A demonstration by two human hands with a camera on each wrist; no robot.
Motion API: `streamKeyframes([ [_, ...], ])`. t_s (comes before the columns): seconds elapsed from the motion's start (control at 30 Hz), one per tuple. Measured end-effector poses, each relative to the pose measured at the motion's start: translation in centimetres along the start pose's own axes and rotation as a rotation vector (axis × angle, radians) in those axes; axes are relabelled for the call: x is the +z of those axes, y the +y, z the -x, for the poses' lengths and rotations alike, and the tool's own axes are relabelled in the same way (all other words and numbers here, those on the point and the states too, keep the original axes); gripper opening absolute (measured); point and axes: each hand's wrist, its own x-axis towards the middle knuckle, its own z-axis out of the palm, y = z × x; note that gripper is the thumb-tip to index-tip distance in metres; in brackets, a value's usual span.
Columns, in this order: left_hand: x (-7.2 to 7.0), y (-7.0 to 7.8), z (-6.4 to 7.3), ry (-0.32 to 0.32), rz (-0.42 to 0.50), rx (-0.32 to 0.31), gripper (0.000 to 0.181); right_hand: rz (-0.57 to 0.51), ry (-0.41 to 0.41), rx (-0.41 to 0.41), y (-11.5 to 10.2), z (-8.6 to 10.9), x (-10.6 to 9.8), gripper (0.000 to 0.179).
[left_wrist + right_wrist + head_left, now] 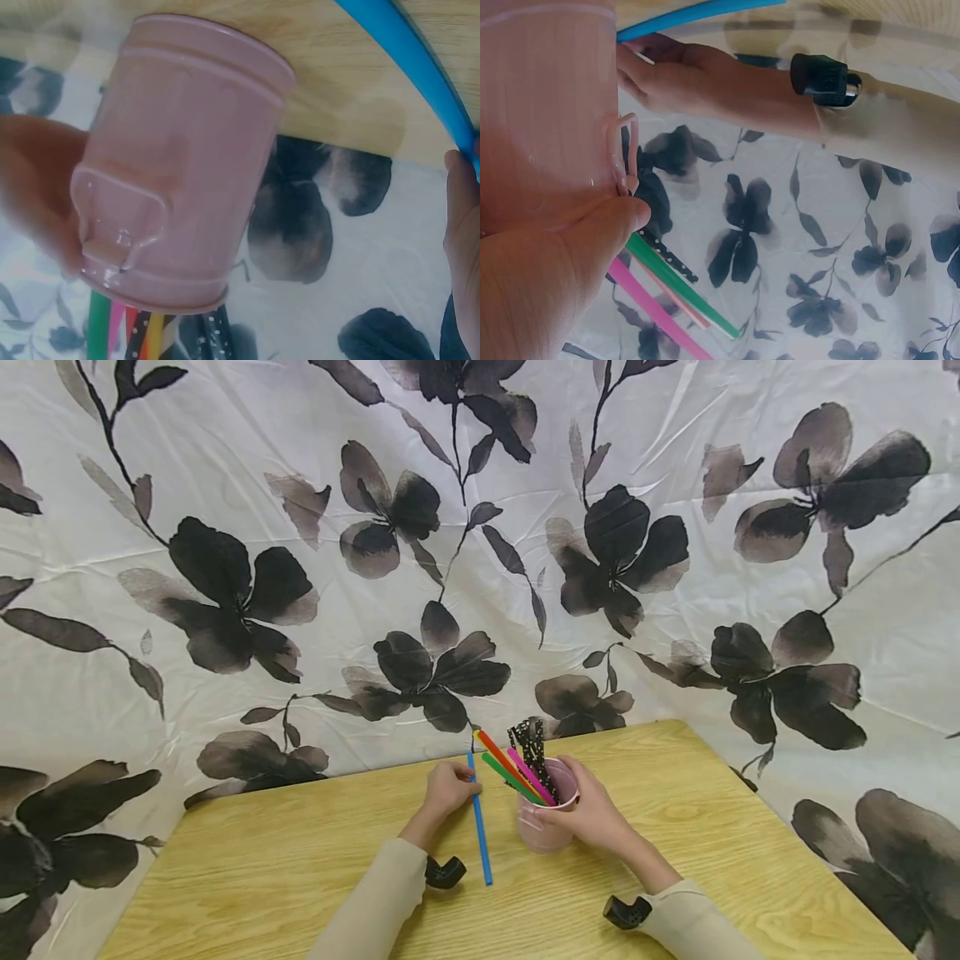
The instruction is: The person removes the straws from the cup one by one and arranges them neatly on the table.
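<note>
My right hand [600, 814] grips a small pink bucket [542, 837] around its side and rim, thumb towards me. Out of its top lean several long narrow strips: a green strip [510, 776], a pink strip [646, 304], orange and yellow ones, and black strips with white dots [534, 745]. To the left, my left hand [447, 787] pinches a blue strip [481, 839] near its far end; the strip points towards me over the table. In the left wrist view, a loop-shaped handle [124, 225] shows on the bucket's wall. The bucket's inside is mostly hidden.
The wooden table [300, 860] ends at the back against a white cloth [510, 568] with dark flowers, hung like a wall. Black devices are strapped at my left wrist [446, 872] and right wrist [627, 912].
</note>
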Motion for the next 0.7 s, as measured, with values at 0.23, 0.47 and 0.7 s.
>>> streamKeyframes([
  [0.23, 0.49, -0.01, -0.29, -0.005, 0.017, -0.022, 0.025, -0.001, 0.004, 0.002, -0.04, -0.05, 0.1, 0.095],
  [0.47, 0.32, 0.08, -0.13, -0.007, 0.019, -0.013, 0.024, 0.001, 0.009, -0.006, 0.08, -0.14, 0.22, 0.095],
  [0.7, 0.0, -0.05, -0.02, -0.022, 0.028, -0.004, 0.024, -0.013, 0.005, -0.011, -0.03, -0.06, 0.18, 0.094],
])
